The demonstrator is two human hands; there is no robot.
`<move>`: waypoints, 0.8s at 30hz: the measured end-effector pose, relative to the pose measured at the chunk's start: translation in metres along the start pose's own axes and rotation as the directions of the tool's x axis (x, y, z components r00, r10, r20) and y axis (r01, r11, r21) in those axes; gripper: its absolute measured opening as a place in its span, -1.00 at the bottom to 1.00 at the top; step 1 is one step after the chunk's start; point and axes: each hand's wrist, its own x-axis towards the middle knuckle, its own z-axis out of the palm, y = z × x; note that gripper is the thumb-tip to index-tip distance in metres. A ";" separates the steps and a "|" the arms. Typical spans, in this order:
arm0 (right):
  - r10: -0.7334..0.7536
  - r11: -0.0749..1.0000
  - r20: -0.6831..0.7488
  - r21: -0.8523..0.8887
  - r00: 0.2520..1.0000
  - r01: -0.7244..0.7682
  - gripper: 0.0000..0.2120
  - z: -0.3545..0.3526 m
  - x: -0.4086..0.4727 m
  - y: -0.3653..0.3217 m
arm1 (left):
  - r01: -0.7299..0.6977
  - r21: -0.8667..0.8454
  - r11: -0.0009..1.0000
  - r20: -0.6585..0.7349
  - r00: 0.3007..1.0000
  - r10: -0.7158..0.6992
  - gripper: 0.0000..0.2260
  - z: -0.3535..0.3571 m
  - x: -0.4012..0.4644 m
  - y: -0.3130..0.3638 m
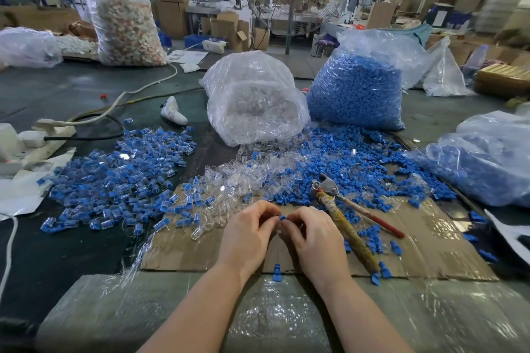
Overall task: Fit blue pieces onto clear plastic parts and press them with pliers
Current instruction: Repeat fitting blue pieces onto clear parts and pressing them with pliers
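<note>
Both forearms enter from the near edge. Left hand [249, 233] and right hand [314, 238] meet over the cardboard [183, 249], fingers curled, fingertips pinching one blue piece [283, 217] between them; any clear part in the grip cannot be made out. Pliers [341, 209] lie just right of the right fingers. Loose clear parts [229, 183] lie beyond the fingertips, assembled pieces [120, 180] to their left.

Blue pieces [358, 169], red-handled pliers [355, 209]
</note>
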 end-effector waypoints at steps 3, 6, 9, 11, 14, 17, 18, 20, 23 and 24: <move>-0.023 1.000 -0.008 0.021 1.000 0.023 -0.93 -0.002 -0.001 -0.001 | 0.005 0.004 1.000 -0.002 1.000 -0.005 -0.88 -0.001 0.001 0.000; -0.032 0.999 -0.018 0.037 0.999 0.033 -0.90 -0.003 -0.002 -0.002 | 0.010 -0.002 1.000 0.008 1.000 -0.010 -0.86 -0.001 0.002 0.000; -0.051 0.998 -0.004 0.033 0.999 0.051 -0.89 -0.003 -0.001 -0.002 | 0.000 -0.002 1.000 0.019 1.000 0.000 -0.86 -0.001 0.001 0.001; -0.058 0.998 0.000 0.029 0.998 0.058 -0.89 -0.003 -0.001 -0.002 | -0.008 0.001 1.000 0.013 1.000 0.008 -0.84 -0.001 0.001 0.000; -0.062 0.998 -0.003 0.018 0.998 0.062 -0.90 -0.003 -0.002 -0.002 | -0.016 -0.001 1.000 0.006 1.000 0.016 -0.86 -0.001 0.001 0.000; -0.064 0.998 -0.009 0.012 0.998 0.065 -0.90 -0.002 -0.002 -0.002 | -0.017 0.000 1.000 0.000 1.000 0.017 -0.89 -0.001 0.001 0.000; -0.063 0.998 -0.007 0.013 0.998 0.063 -0.90 -0.002 -0.002 -0.002 | -0.016 0.001 1.000 -0.003 1.000 0.016 -0.88 -0.001 0.001 0.000; -0.063 0.998 -0.003 0.013 0.998 0.063 -0.90 -0.002 -0.002 -0.001 | -0.015 0.008 1.000 -0.007 1.000 0.015 -0.87 -0.001 0.001 0.000; -0.066 0.998 -0.005 0.001 0.998 0.066 -0.90 -0.001 -0.001 -0.001 | -0.012 0.016 1.000 -0.004 1.000 0.012 -0.86 -0.002 0.001 0.000; -0.067 0.998 -0.004 -0.004 0.998 0.067 -0.90 -0.001 -0.001 -0.001 | -0.013 0.021 1.000 -0.002 1.000 0.014 -0.86 -0.002 0.001 0.000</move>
